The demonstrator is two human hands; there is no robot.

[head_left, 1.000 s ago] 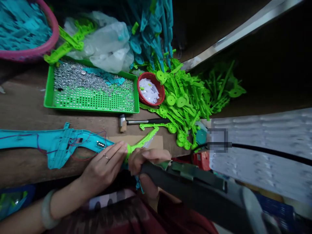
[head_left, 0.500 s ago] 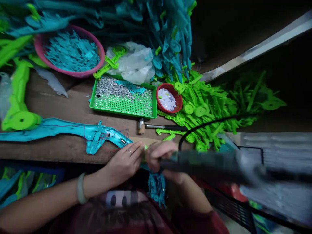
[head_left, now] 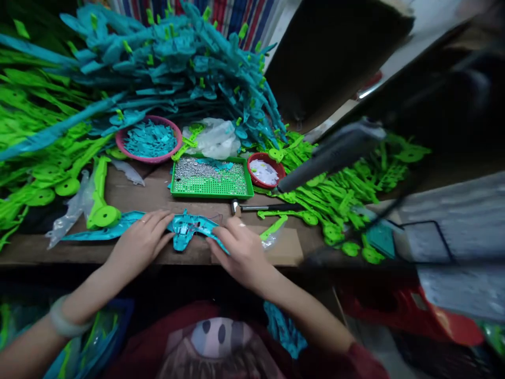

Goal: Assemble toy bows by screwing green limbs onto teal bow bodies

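Observation:
A long blue plastic shell (head_left: 184, 231), with thin wires and small parts in its hollow side, lies along the table's front edge. Over its left half, my left hand (head_left: 144, 237) is closed on the shell, fingers across the top edge. My right hand (head_left: 240, 250) grips the right end, thumb underneath and fingers bent over it. To the upper right hangs a dark power screwdriver (head_left: 331, 152), apart from both hands. Just beyond the shell lies a hammer (head_left: 260, 207). A green plastic arm with a round end (head_left: 103, 216) rests on the shell's left part.
A green tray (head_left: 213, 195) of screws stands ahead, between a pink basket (head_left: 148, 159) of blue pieces and a red basket (head_left: 264, 184) of white pieces. Piles of blue parts (head_left: 177, 68) and green parts (head_left: 339, 205) surround them. Cardboard (head_left: 286, 247) lies at right.
My right hand has let go of the screwdriver, which has swung up and away, and now holds the shell. My left hand has moved left along the shell. The view has shifted.

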